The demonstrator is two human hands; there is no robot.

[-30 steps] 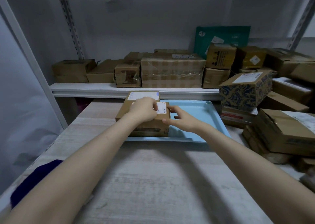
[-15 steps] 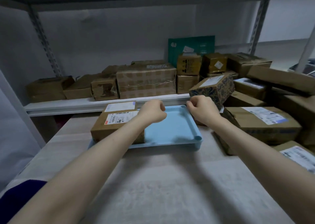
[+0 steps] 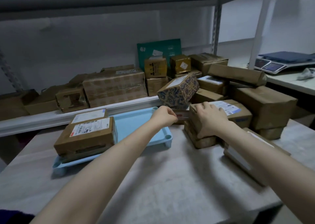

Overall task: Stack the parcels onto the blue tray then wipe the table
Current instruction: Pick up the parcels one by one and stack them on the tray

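Note:
The blue tray [image 3: 133, 126] lies on the table left of centre. Two brown labelled parcels rest on its left half, one in front [image 3: 87, 135] and one behind [image 3: 88, 115]. My right hand [image 3: 209, 119] grips the near left corner of a brown parcel with a white label [image 3: 237, 112], fingers over its top and thumb down its side; that parcel sits on another flat one. My left hand [image 3: 163, 116] is curled at the tray's far right corner, its fingertips next to a small flat box with a red mark [image 3: 183, 116]. I see nothing held in it.
A blue-patterned box [image 3: 177, 92] leans tilted on the pile just behind my hands. More brown parcels crowd the table's right side, one [image 3: 238, 159] under my right forearm. The low shelf [image 3: 51, 119] behind holds several boxes. A weighing scale [image 3: 281, 62] stands far right. A dark blue cloth [image 3: 10, 215] lies at the near left.
Both hands left the parcel set on the tray and moved right. My right hand has opened and landed on the labelled brown parcel; my left stays curled. The view swung right.

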